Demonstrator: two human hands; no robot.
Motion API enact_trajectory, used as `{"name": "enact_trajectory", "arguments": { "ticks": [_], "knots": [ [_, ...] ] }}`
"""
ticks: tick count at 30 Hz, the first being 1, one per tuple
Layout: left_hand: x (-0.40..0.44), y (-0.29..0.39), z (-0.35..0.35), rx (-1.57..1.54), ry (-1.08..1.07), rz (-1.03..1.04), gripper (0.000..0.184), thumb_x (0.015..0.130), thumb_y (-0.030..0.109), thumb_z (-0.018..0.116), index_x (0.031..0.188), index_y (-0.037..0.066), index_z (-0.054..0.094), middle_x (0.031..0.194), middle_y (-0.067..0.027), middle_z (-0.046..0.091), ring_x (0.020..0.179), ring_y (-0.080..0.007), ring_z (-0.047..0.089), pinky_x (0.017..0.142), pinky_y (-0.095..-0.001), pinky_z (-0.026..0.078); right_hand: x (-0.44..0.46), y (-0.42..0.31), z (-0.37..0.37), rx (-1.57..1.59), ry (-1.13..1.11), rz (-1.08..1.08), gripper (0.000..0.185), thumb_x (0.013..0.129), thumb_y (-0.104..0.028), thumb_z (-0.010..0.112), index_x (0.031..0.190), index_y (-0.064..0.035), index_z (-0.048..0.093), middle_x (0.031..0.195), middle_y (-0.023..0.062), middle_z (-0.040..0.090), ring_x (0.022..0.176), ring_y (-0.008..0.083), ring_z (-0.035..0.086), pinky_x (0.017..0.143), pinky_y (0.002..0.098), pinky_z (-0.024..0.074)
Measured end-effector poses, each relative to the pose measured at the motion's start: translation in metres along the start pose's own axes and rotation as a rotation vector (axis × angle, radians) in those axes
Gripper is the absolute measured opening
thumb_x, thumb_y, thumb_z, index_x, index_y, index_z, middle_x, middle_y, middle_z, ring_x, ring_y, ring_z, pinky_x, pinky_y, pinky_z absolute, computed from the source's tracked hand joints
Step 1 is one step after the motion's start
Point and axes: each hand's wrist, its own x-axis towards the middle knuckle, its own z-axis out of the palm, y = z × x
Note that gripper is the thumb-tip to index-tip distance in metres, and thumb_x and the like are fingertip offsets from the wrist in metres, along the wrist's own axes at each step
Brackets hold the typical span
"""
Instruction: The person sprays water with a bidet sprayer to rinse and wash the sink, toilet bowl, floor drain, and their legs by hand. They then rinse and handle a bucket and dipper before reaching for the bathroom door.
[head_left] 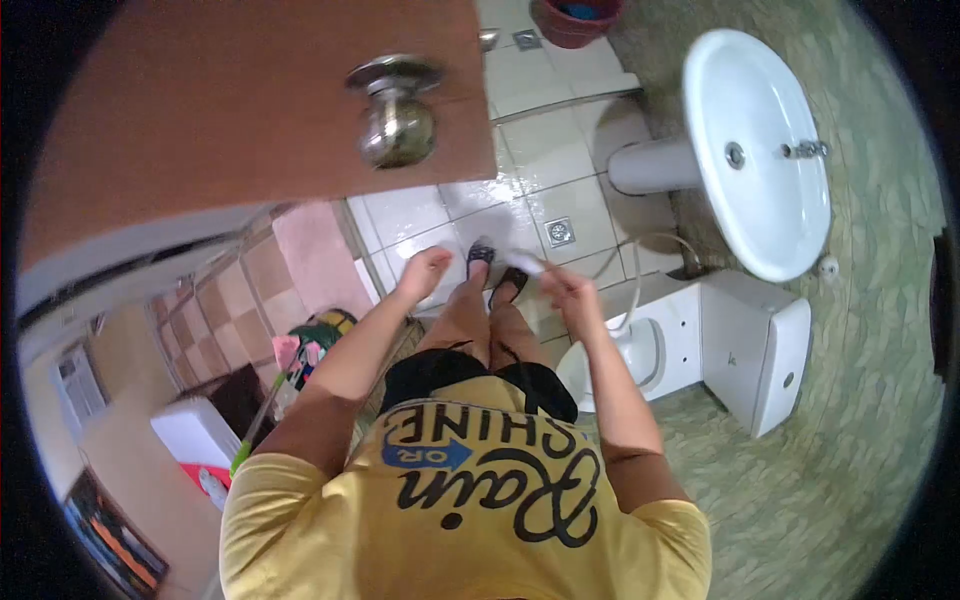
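My right hand (570, 295) is closed around a slim white object (520, 263), which points toward the middle of the floor and is too blurred to name. My left hand (428, 272) is held in front of me over the tiles, with its fingers curled; whatever they may hold is not visible. Below both hands are my feet in dark slippers (480, 252). The white toilet (685, 335) stands beside my right forearm, its bowl partly hidden behind that arm. A pale hose (636, 290) curves near the bowl.
A brown door (250, 110) with a round metal knob (397, 135) reaches in from the upper left. A white pedestal sink (735, 215) stands at the right. A floor drain (559, 232) lies in shiny tiles, and a reddish bucket (570, 28) sits at the far end.
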Motion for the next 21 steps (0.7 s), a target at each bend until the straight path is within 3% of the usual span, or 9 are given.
{"name": "enact_trajectory", "arguments": {
  "ticks": [3, 5, 8, 10, 13, 17, 18, 19, 21],
  "knots": [
    [0.062, 0.014, 0.059, -0.250, -0.226, -0.053, 0.011, 0.077, 0.010, 0.063, 0.083, 0.001, 0.061, 0.076, -0.0081, 0.062, 0.073, -0.0174, 0.060, 0.062, -0.0300, 0.047, -0.030, -0.037, 0.027, -0.347, 0.043, -0.191, 0.026, 0.085, -0.028, 0.056, 0.105, -0.0135, 0.063, 0.074, 0.0069, 0.064, 0.064, 0.0148, 0.059, 0.058, 0.0299, 0.0451],
    [0.081, 0.026, 0.087, -0.893, -0.152, -0.605, 0.010, 0.078, 0.011, 0.064, 0.081, 0.002, 0.060, 0.075, -0.0071, 0.061, 0.069, -0.0171, 0.060, 0.058, -0.0280, 0.048, -0.039, -0.051, 0.032, -0.416, 0.076, -0.156, 0.028, 0.084, -0.030, 0.056, 0.106, -0.0139, 0.063, 0.075, 0.0096, 0.063, 0.067, 0.0200, 0.060, 0.059, 0.0320, 0.0456],
    [0.082, 0.038, 0.112, -0.920, -0.212, -0.585, 0.013, 0.080, 0.015, 0.063, 0.082, 0.002, 0.061, 0.075, -0.0081, 0.062, 0.064, -0.0178, 0.059, 0.055, -0.0287, 0.049, -0.044, -0.026, 0.025, -0.489, 0.143, -0.126, 0.031, 0.083, -0.036, 0.055, 0.107, -0.0167, 0.062, 0.076, 0.0125, 0.062, 0.071, 0.0311, 0.060, 0.061, 0.0351, 0.0463],
    [0.075, 0.053, 0.110, -0.762, -0.364, -0.446, 0.020, 0.081, 0.020, 0.062, 0.084, 0.000, 0.061, 0.075, -0.0089, 0.062, 0.059, -0.0173, 0.059, 0.055, -0.0288, 0.049, -0.046, 0.000, 0.011, -0.437, 0.248, -0.061, 0.031, 0.084, -0.037, 0.053, 0.107, -0.0175, 0.062, 0.077, 0.0130, 0.063, 0.071, 0.0309, 0.060, 0.060, 0.0358, 0.0461],
    [0.057, 0.058, 0.099, -0.533, -0.403, -0.599, 0.028, 0.085, 0.031, 0.055, 0.096, 0.006, 0.062, 0.080, -0.0063, 0.063, 0.063, -0.0159, 0.057, 0.058, -0.0302, 0.047, -0.055, 0.036, -0.008, -0.584, 0.222, 0.065, 0.034, 0.085, -0.041, 0.048, 0.105, -0.0186, 0.063, 0.078, 0.0127, 0.063, 0.073, 0.0306, 0.061, 0.061, 0.0375, 0.0465],
    [0.039, -0.030, 0.063, -0.018, 0.066, -0.502, 0.031, 0.083, 0.036, 0.055, 0.099, 0.011, 0.065, 0.080, 0.0000, 0.062, 0.069, -0.0111, 0.052, 0.062, -0.0259, 0.041, -0.084, 0.103, -0.024, -0.641, 0.112, 0.139, 0.034, 0.085, -0.044, 0.047, 0.106, -0.0212, 0.063, 0.080, 0.0122, 0.064, 0.076, 0.0309, 0.061, 0.064, 0.0398, 0.0470],
    [0.035, -0.098, 0.048, -0.002, 0.159, -0.399, 0.028, 0.083, 0.027, 0.056, 0.096, 0.004, 0.065, 0.091, -0.0089, 0.066, 0.084, -0.0190, 0.060, 0.077, -0.0311, 0.045, -0.090, 0.113, -0.028, -0.633, 0.102, 0.141, 0.034, 0.085, -0.044, 0.047, 0.106, -0.0212, 0.063, 0.080, 0.0122, 0.064, 0.076, 0.0309, 0.061, 0.064, 0.0398, 0.0470],
    [0.020, -0.088, 0.032, 0.302, 0.228, -0.429, 0.025, 0.083, 0.026, 0.055, 0.094, 0.006, 0.065, 0.091, -0.0117, 0.065, 0.085, -0.0215, 0.061, 0.077, -0.0326, 0.046, -0.101, 0.122, -0.030, -0.605, 0.110, 0.134, 0.035, 0.085, -0.044, 0.047, 0.106, -0.0212, 0.063, 0.080, 0.0125, 0.064, 0.076, 0.0311, 0.061, 0.064, 0.0398, 0.0470],
    [-0.006, -0.104, 0.008, 0.247, 0.368, -0.364, 0.025, 0.085, 0.025, 0.053, 0.093, 0.004, 0.063, 0.088, -0.0139, 0.065, 0.081, -0.0225, 0.061, 0.074, -0.0314, 0.046, -0.110, 0.131, -0.039, -0.579, 0.139, 0.110, 0.035, 0.085, -0.044, 0.047, 0.106, -0.0211, 0.062, 0.081, 0.0128, 0.064, 0.077, 0.0313, 0.061, 0.065, 0.0398, 0.0471]
  ]
}}
